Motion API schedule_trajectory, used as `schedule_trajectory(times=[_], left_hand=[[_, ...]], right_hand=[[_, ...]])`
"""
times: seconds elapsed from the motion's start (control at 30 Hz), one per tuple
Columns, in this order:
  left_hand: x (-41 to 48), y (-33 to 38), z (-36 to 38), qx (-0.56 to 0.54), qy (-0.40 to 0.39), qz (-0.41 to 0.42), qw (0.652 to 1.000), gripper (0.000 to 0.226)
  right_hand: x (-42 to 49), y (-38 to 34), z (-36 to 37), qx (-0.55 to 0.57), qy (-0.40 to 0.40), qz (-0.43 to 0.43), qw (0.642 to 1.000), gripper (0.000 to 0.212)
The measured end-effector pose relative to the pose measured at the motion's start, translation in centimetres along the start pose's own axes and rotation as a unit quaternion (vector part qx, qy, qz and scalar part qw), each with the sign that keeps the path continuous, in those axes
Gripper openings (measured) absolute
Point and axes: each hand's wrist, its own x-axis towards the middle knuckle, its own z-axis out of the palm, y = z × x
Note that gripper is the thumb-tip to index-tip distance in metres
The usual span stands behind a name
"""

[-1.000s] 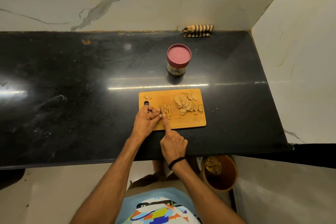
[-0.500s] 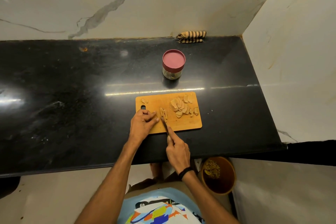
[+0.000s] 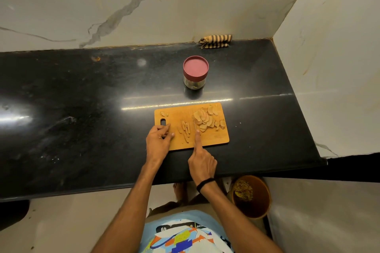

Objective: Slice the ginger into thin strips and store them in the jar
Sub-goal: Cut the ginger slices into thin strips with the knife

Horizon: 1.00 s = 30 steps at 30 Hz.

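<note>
A wooden cutting board (image 3: 218, 137) lies on the black counter. A heap of ginger slices (image 3: 207, 119) sits on its right half, and thin ginger strips (image 3: 185, 131) lie at its middle. My right hand (image 3: 202, 162) grips a knife (image 3: 194, 126), index finger stretched along the blade, whose tip points at the slices. My left hand (image 3: 158, 139) rests on the board's left edge by the handle hole, fingers loosely bent, holding nothing. A glass jar with a red lid (image 3: 195, 72) stands closed behind the board.
The black stone counter (image 3: 82, 109) ends at a marble wall on the right. A striped folded cloth (image 3: 216, 41) lies at the back wall. An orange bin with scraps (image 3: 250, 195) stands on the floor below the counter edge. Two small ginger bits (image 3: 164, 113) lie at the board's far left corner.
My left hand has let go of the ginger strips and drawn left to the board's edge. The knife has moved right, from the strips toward the slice heap.
</note>
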Motion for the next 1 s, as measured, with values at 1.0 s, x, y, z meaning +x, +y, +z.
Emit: schedule_trajectory(times=[1.0], left_hand=[[1.5, 2.1, -0.6, 0.120, -0.201, -0.029, 0.972, 0.132]], right_hand=[[-0.7, -0.7, 1.5, 0.067, 0.036, -0.035, 0.997, 0.066]])
